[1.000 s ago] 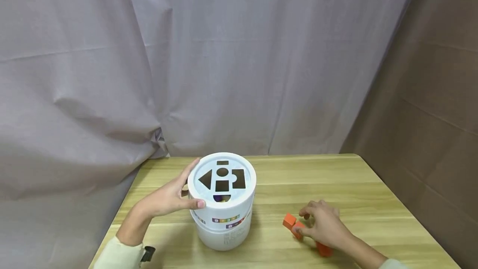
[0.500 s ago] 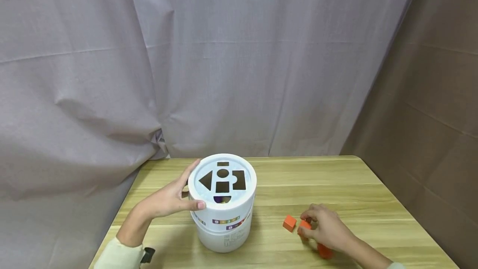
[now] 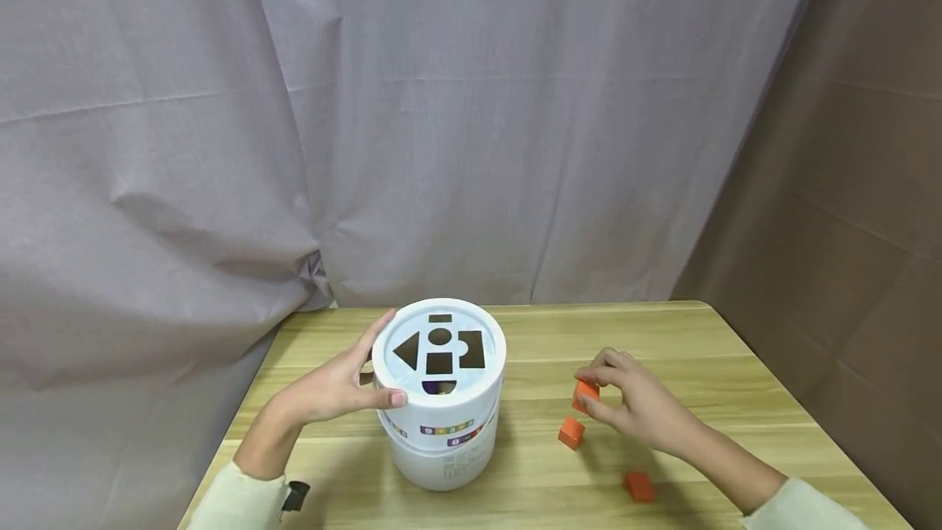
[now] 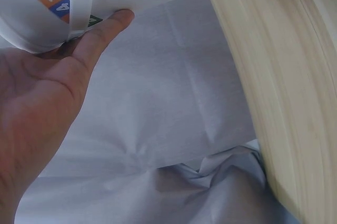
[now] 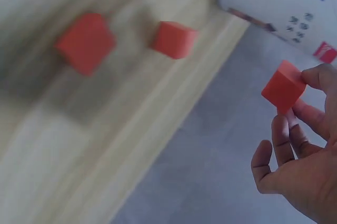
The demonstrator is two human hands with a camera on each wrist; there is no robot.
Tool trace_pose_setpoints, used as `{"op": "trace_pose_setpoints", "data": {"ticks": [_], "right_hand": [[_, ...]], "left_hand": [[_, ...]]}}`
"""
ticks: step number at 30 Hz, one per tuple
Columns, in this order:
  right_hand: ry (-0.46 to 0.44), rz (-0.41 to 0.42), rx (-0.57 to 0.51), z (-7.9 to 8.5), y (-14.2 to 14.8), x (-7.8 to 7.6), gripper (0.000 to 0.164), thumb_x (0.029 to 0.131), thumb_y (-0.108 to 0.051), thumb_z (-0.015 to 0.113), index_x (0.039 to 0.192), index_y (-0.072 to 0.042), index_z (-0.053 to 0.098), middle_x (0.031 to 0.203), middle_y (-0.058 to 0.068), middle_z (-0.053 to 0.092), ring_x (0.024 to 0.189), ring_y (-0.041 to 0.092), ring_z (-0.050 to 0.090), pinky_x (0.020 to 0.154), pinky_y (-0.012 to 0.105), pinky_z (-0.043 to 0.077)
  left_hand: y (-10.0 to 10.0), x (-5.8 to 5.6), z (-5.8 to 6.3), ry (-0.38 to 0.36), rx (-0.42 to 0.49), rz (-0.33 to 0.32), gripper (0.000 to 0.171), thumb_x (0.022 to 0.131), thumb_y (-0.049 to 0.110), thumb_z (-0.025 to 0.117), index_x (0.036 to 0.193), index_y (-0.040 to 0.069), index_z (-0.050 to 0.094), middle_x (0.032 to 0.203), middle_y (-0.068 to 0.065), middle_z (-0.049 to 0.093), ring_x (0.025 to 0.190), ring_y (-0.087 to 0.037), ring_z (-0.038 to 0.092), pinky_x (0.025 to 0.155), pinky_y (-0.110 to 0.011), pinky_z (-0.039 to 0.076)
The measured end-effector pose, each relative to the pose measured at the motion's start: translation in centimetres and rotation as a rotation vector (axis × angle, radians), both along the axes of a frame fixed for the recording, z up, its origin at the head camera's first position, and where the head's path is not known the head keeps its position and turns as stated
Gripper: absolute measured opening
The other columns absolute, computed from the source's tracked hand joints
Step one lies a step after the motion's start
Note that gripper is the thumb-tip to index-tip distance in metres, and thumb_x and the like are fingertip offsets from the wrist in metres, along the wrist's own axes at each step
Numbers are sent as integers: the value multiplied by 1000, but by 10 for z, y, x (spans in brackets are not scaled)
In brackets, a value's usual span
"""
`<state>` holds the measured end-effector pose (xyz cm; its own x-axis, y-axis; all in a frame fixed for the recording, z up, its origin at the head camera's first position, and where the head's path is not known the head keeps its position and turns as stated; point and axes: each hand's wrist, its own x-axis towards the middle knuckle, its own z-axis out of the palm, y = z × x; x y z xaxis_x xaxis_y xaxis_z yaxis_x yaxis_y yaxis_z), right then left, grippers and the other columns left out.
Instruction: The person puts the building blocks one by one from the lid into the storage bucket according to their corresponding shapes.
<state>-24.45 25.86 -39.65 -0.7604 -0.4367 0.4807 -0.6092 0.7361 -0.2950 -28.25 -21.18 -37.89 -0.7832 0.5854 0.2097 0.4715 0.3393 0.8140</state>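
Observation:
A white shape-sorter bucket [image 3: 452,464] stands on the table, its lid [image 3: 405,325] cut with a triangle, a circle, a square and other openings. My left hand [image 3: 331,389] grips its upper left side, thumb along the front and fingers around the back. To the bucket's right, my right hand [image 3: 640,407] pinches an orange-red cube [image 3: 585,397] between thumb and fingertips. The right wrist view has that cube [image 5: 284,88] raised off the table. Below it on the wood lies a second orange-red block [image 3: 571,433]; a third block [image 3: 639,487] lies nearer the front.
The wooden table [image 3: 706,375] has a rounded far corner. A grey curtain [image 3: 471,121] hangs behind it, with a brownish curtain [image 3: 839,268] on the right. Coloured number labels [image 3: 447,428] run round the bucket.
My right hand has picked up the cube and carried it up, away from me and slightly left, uncovering the front block. My left hand stays at the bucket.

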Motion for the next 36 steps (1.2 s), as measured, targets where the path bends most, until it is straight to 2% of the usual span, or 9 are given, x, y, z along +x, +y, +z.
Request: {"op": "trace_pose_setpoints", "data": {"ticks": [4,11,21,27,36], "right_hand": [[35,56,15,19,-16,-3,24,96,-18,88,119,-15,83,104,-17,65,98,7,60,79,26,53],[119,105,-19,50,-41,-12,44,88,-17,95,129,-14,79,106,-11,75,98,13,65,81,32,55],[131,178,-116,83,-81,-22,57,81,-17,101,132,-15,76,100,-12,77,97,11,62,83,29,53],[111,226,-144,92,-103,-25,52,83,-16,99,130,-15,76,101,-9,78,96,12,64,81,28,52],[12,284,-239,86,-131,-32,42,87,-9,95,125,-9,78,106,0,78,88,18,72,76,30,62]], "left_hand": [[0,-1,-1,5,1,2,125,93,29,92,179,30,2,184,-23,18,165,-53,28,127,-79,29],[-2,0,-3,7,9,11,125,92,28,92,179,29,3,183,-23,21,165,-53,29,127,-80,28],[-1,1,1,6,-3,7,127,92,30,93,179,28,0,182,-24,22,165,-51,31,128,-77,28],[4,3,1,-1,2,-5,128,92,30,92,179,27,-2,183,-24,20,165,-51,31,129,-77,29],[3,1,-2,-15,23,-13,127,92,30,92,179,29,-1,181,-24,26,162,-49,37,127,-75,35]]}}
